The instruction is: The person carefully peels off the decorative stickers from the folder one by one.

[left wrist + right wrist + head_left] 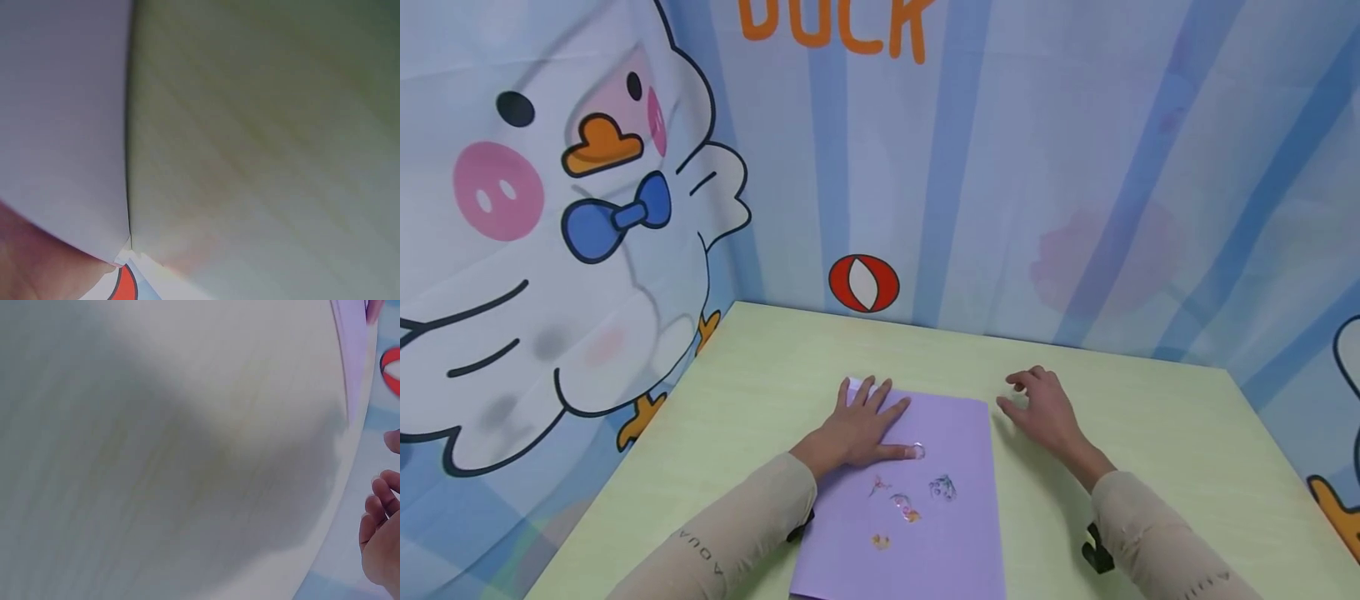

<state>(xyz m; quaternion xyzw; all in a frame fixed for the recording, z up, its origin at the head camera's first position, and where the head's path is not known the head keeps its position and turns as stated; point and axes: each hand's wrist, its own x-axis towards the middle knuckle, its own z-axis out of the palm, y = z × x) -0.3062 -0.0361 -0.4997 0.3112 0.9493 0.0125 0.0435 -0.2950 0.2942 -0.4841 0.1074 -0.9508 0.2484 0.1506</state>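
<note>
A purple paper booklet or folded sheet (955, 550) lies on the table, with several small shiny stickers (905, 507) on its face. My left hand (861, 433) rests spread on its upper left part, the thumb touching a small clear round sticker (919, 450). In the left wrist view the purple paper (62, 112) runs along the table, with part of the hand (44, 269) at the lower corner. To the right of the paper, my right hand (1045, 408) hovers over the table, fingers loosely bent and holding nothing; the right wrist view shows its fingers (378, 509) too.
The pale yellow-green table (1150, 467) reaches back to a striped blue fabric backdrop (1030, 167). A printed duck (617, 308) fills the backdrop's left side, and a red and white ball (842, 283) is printed just above the table's far edge.
</note>
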